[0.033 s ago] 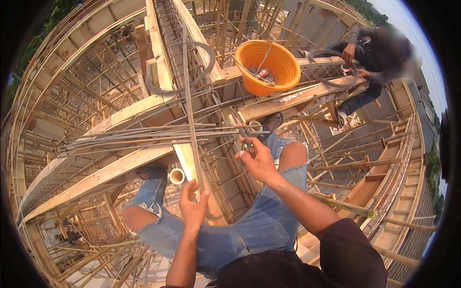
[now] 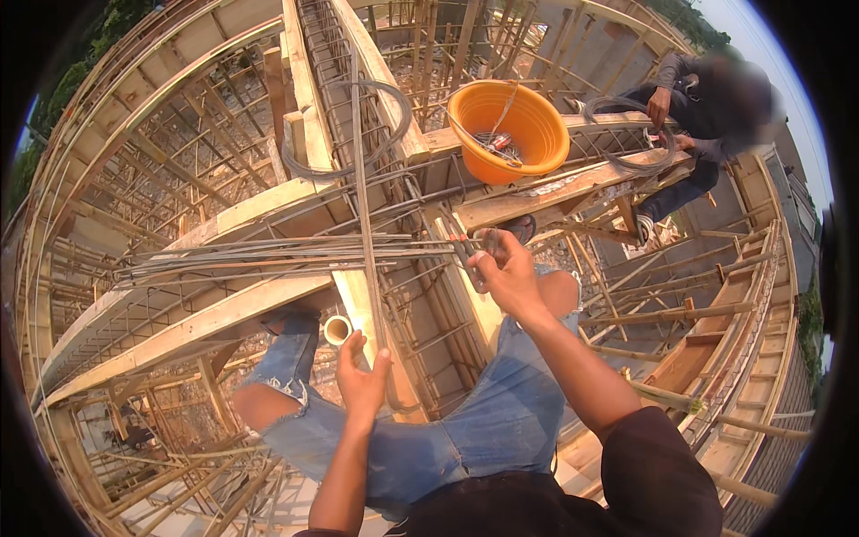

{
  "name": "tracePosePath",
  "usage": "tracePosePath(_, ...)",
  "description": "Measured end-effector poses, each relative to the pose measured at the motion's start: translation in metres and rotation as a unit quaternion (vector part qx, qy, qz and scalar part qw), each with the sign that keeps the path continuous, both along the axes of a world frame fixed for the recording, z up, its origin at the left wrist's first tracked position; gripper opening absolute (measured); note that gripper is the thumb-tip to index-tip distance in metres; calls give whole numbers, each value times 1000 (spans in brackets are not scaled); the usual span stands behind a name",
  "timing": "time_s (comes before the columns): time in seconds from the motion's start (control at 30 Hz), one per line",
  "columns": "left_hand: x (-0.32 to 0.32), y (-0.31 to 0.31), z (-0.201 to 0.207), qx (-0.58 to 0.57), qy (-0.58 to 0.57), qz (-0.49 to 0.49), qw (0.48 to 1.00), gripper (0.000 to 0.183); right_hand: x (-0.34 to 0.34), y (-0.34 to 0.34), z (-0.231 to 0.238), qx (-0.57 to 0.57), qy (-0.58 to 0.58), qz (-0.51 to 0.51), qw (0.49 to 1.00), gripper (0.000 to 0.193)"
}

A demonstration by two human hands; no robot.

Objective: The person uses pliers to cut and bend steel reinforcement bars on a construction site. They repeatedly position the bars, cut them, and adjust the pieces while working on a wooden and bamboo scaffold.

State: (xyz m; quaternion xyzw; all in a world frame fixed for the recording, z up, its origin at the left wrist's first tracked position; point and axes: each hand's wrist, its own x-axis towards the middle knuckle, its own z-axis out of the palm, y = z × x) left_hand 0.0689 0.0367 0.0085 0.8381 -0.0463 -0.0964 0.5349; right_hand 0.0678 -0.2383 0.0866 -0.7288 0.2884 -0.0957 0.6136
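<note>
My right hand [image 2: 514, 279] is closed around dark pliers [image 2: 472, 261] with reddish ends, just beside the right ends of a bundle of thin steel rods [image 2: 295, 253]. The fingers partly hide the tool. Held low over my lap, my left hand [image 2: 362, 380] has its thumb and fingers apart and nothing between them. It is close to a cream pipe end [image 2: 337, 330] and a long thin metal strip [image 2: 364, 197]. The rod bundle lies crosswise over a timber formwork beam with a rebar cage [image 2: 428, 309] inside.
An orange bucket [image 2: 550, 134] holding small metal pieces stands on the formwork ahead. A wire coil [image 2: 403, 112] lies left of it. At the far right, a co-worker [image 2: 707, 98] handles another wire coil [image 2: 640, 166]. Bamboo props and open gaps surround the curved beams.
My right hand has shifted to the right and slightly farther away with the pliers, which now show more plainly. My left hand has barely moved. The whole view has shifted slightly.
</note>
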Motion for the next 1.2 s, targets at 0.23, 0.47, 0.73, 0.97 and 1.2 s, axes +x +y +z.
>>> tracePosePath(0.23, 78, -42, -59, -93, 274, 2, 957, 49, 98, -169, 27, -463, 25, -97, 881, 50)
tracePosePath(0.47, 92, -61, -88, 21, 187, 53, 981, 43, 59, -83, 12, -309, -68, -2, 949, 43)
tracePosePath(0.73, 62, -51, -25, -71, 211, 51, 974, 44, -56, 97, -37, -117, 85, 372, 917, 74)
tracePosePath(0.97, 63, -53, 13, -209, 156, 72, 963, 38, -70, 131, -19, -128, 146, 514, 836, 69)
tracePosePath(1.2, 59, -46, 73, -359, 178, 87, 912, 39, -96, 149, -7, -268, 112, 474, 831, 45)
